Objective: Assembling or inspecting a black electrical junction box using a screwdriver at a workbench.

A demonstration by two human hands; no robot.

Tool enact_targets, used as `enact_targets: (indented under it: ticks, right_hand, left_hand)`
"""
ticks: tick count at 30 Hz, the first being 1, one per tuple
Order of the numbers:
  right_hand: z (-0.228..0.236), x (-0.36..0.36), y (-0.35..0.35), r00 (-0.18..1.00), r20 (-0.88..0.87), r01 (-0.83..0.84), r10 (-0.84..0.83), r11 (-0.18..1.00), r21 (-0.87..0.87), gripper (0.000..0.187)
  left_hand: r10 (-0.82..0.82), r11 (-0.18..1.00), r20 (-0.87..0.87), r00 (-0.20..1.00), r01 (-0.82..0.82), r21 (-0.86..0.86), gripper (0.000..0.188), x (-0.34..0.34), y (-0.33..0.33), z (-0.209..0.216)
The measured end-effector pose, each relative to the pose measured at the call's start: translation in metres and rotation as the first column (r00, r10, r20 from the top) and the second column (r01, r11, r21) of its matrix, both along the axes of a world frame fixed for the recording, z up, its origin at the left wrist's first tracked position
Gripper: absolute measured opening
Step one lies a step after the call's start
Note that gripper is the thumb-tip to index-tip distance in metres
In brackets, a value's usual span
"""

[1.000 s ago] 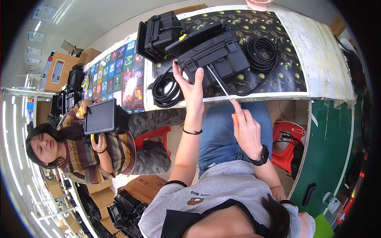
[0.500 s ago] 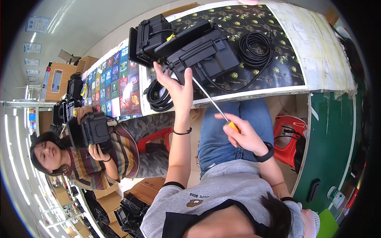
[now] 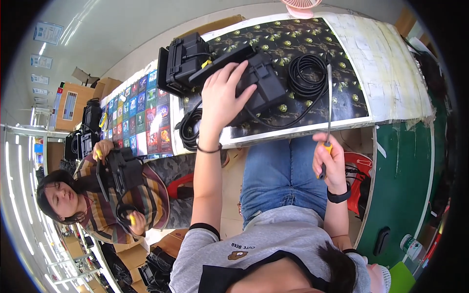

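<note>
My left hand [image 3: 222,100] lies over the left part of a black hard plastic case [image 3: 266,80], fingers stretched across its raised flat panel [image 3: 234,59] and thumb apart. Whether it bears any of the case's weight I cannot tell. In my right hand [image 3: 332,163] is a screwdriver [image 3: 330,105], its yellow-and-black handle in my closed fingers. Its long metal shaft points up toward the far side, its upper end over the right edge of a black cable coil [image 3: 308,73]. From the case a ribbed black cable runs along the table's near side.
A second black case [image 3: 188,63] stands behind on the left, and another cable coil [image 3: 189,129] lies near the table edge. A pink fan [image 3: 300,9] is at the far edge. At left, a co-worker [image 3: 122,195] handles a similar case. A red stool [image 3: 359,190] is under the table.
My left hand has come down onto the case from just in front of it. My right hand has moved right, swinging the screwdriver upright and away from the case. The co-worker's lower hand has shifted down.
</note>
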State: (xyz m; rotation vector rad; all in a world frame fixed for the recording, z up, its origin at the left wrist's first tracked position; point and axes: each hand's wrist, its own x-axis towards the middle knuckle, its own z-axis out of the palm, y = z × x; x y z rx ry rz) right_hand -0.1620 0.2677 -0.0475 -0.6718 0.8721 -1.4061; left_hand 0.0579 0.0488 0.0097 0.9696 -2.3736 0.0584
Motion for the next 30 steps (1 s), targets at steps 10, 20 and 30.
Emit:
enact_targets:
  ticks: [10, 20, 30]
  right_hand:
    - [0.014, 0.005, -0.115, 0.89, -0.341, 0.241, -0.304, 0.946, -0.214, 0.022]
    - [0.002, 0.017, -0.137, 0.852, -0.34, 0.32, -0.399, 0.91, -0.264, 0.03]
    - [-0.007, 0.018, -0.132, 0.783, -0.298, 0.463, -0.546, 0.831, -0.308, 0.036]
  left_hand:
    - [-0.172, 0.971, -0.071, 0.982, 0.157, -0.181, 0.056, 0.023, 0.048, -0.005]
    - [-0.27, 0.959, -0.071, 0.96, 0.261, -0.114, 0.057, 0.031, 0.053, 0.0]
    - [-0.143, 0.932, -0.122, 0.982, 0.092, -0.352, 0.047, 0.018, 0.075, -0.026]
